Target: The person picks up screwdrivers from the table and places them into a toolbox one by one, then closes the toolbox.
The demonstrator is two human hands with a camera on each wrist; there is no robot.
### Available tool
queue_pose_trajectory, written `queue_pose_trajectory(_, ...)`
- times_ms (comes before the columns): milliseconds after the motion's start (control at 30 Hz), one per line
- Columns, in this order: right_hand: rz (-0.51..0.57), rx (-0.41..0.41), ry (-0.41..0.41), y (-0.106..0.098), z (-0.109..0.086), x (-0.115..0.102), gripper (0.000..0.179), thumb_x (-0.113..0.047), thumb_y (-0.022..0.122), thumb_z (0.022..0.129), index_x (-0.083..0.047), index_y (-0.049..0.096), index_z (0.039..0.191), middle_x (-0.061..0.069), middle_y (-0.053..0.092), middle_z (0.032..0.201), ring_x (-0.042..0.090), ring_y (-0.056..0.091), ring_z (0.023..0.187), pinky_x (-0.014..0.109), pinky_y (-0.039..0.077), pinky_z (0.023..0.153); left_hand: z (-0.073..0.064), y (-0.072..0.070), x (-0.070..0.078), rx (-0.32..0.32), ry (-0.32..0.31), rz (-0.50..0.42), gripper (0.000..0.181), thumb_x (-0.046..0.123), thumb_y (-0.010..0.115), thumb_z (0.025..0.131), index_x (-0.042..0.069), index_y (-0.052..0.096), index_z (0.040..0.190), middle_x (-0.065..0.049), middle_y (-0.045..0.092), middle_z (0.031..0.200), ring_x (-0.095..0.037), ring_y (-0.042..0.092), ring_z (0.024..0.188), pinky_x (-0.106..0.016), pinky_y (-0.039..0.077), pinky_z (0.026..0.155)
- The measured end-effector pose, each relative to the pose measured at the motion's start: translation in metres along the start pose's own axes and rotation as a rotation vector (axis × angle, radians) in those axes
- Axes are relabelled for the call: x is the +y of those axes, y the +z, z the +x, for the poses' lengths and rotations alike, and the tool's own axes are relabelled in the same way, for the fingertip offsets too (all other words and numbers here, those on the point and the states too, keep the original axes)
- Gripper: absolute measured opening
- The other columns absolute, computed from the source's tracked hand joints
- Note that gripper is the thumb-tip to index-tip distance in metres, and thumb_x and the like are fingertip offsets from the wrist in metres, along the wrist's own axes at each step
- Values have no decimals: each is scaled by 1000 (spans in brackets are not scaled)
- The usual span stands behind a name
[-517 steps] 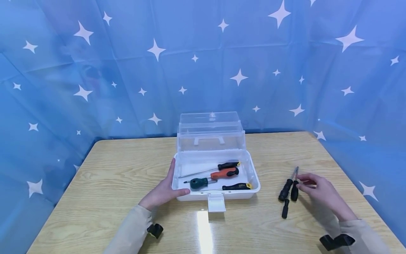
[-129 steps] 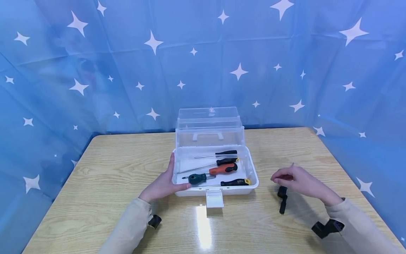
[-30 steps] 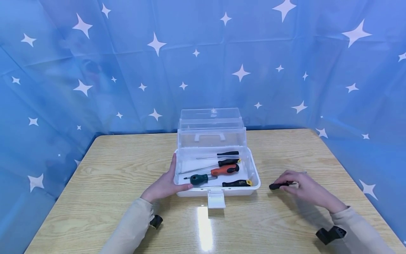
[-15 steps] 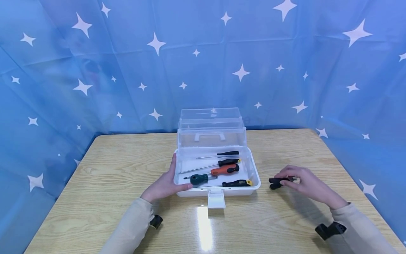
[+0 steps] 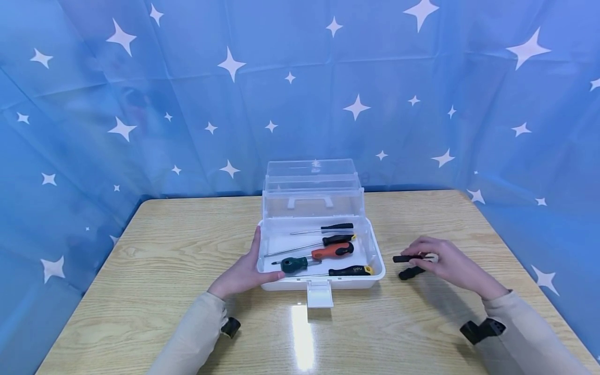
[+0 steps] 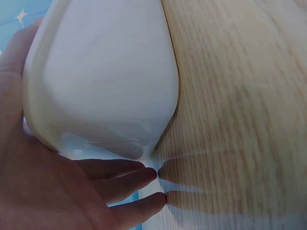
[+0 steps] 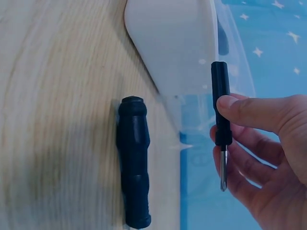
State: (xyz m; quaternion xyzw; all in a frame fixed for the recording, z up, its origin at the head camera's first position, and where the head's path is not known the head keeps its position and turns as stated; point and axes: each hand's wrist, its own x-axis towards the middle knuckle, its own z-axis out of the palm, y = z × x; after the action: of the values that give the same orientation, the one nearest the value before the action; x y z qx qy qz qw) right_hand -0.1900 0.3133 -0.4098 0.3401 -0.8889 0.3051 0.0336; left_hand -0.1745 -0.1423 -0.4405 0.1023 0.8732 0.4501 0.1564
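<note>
My right hand (image 5: 446,264) pinches a small black screwdriver (image 7: 221,103) between thumb and fingers, its short metal shaft pointing back under the palm. Just below it, a thicker black-handled screwdriver (image 7: 134,163) lies on the table, its shaft hidden from the head view by the hand. My left hand (image 5: 238,274) holds the left end of an open white toolbox (image 5: 375,255), thumb over the front rim, other fingers against the end wall. Inside lie two black-and-yellow screwdrivers (image 5: 350,271), an orange one (image 5: 332,251), a green stubby one (image 5: 293,264) and a slim black one (image 5: 337,227).
The toolbox's clear lid (image 5: 311,179) stands raised at the back, and its white latch (image 5: 320,296) hangs down in front. A wooden table (image 5: 164,260) carries everything. Behind it hangs a blue star-patterned curtain (image 5: 300,140).
The slim black screwdriver has come into the box since the oldest frame. My right hand has picked up the small screwdriver and lifted it off the thicker one. The left hand stays put.
</note>
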Motion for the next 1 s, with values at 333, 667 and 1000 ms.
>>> queue_pose_trajectory(333, -21, -4, 11, -3, 11, -1, 23, 2, 71, 85, -12, 73, 103, -7, 65, 96, 4, 59, 81, 28, 49, 62, 0, 0, 0, -4, -2, -6, 123, 48, 77, 79, 23, -18, 153, -28, 22, 153, -43, 35, 133, -55, 33, 104)
queue_pose_trajectory(667, -2, -4, -13, -4, 26, 0, 21, 0, 71, 86, -10, 73, 104, -6, 66, 96, 5, 58, 79, 28, 48, 61, -1, 0, 1, -9, 3, -20, 123, 46, 77, 79, 22, -18, 153, -28, 22, 153, -43, 35, 133, -56, 32, 104)
queue_pose_trajectory(1000, -21, 4, -13, -6, 46, -6, 20, -1, 69, 88, -10, 73, 105, -4, 67, 99, 8, 61, 81, 31, 51, 64, -1, 0, -1, -8, 11, -15, 123, 46, 77, 80, 21, -18, 153, -28, 22, 152, -42, 35, 133, -56, 32, 104)
